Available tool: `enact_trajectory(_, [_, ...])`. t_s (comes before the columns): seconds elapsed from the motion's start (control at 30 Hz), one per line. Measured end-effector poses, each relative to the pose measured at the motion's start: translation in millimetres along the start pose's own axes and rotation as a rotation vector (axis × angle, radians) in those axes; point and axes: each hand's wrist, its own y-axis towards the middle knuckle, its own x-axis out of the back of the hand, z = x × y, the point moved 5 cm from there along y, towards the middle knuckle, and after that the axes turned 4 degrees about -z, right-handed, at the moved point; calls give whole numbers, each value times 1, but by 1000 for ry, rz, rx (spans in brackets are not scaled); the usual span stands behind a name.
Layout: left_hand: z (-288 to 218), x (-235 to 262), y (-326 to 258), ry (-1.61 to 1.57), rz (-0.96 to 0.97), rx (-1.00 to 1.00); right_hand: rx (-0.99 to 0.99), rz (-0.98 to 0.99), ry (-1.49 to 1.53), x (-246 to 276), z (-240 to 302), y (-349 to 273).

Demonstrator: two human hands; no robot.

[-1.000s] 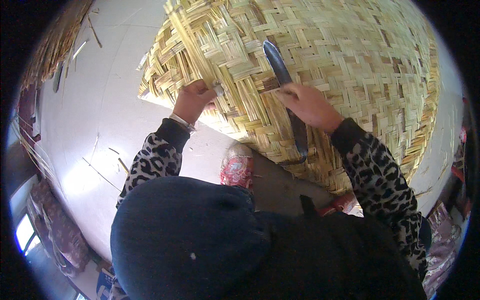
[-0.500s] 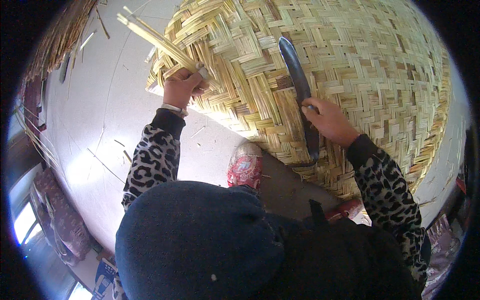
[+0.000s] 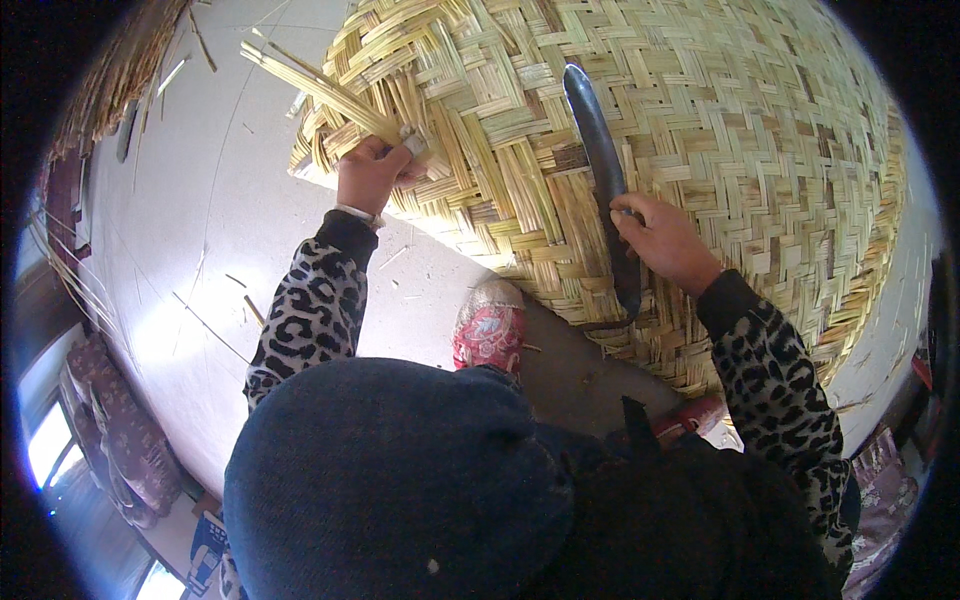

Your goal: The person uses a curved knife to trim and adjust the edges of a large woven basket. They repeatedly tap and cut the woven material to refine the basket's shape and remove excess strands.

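Observation:
A large woven mat (image 3: 720, 160) of pale yellow-green split strips spreads across the far and right side. At its left edge my left hand (image 3: 375, 175) is closed on a bundle of strips (image 3: 320, 90), whose loose ends point to the far left; something whitish wraps the thumb. My right hand (image 3: 665, 235) lies over the mat, its fingers closed on a long dark curved blade (image 3: 597, 130). The blade rests along the weave with its rounded tip pointing away from me and its other end near the mat's near edge.
My red patterned shoe (image 3: 487, 335) stands at the mat's near edge, the other shoe (image 3: 690, 418) farther right. Loose straw bits (image 3: 247, 300) litter the pale floor (image 3: 160, 260) on the left. A brown bundle of stalks (image 3: 110, 80) is at the far left, patterned cloth (image 3: 120, 440) at the lower left.
My left hand has shifted slightly right and toward me with the strips. The blade and my right hand have moved a little to the right.

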Motion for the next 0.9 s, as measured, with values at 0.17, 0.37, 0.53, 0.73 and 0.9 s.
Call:
enact_trajectory(0.17, [14,-4,-10,-138,-81,47,9,-17,-7,1,2,-1])
enact_trajectory(0.37, [3,-1,-5,-118,111,83,-99,26,35,-2,-5,-6])
enact_trajectory(0.53, [-19,-11,21,126,405,175,81,-37,-245,-1,8,-10])
enact_trajectory(0.73, [-21,-28,24,153,427,192,-4,30,-588,-4,28,-24])
enact_trajectory(0.9, [-40,-22,23,323,598,-66,-106,62,-650,-19,27,-33])
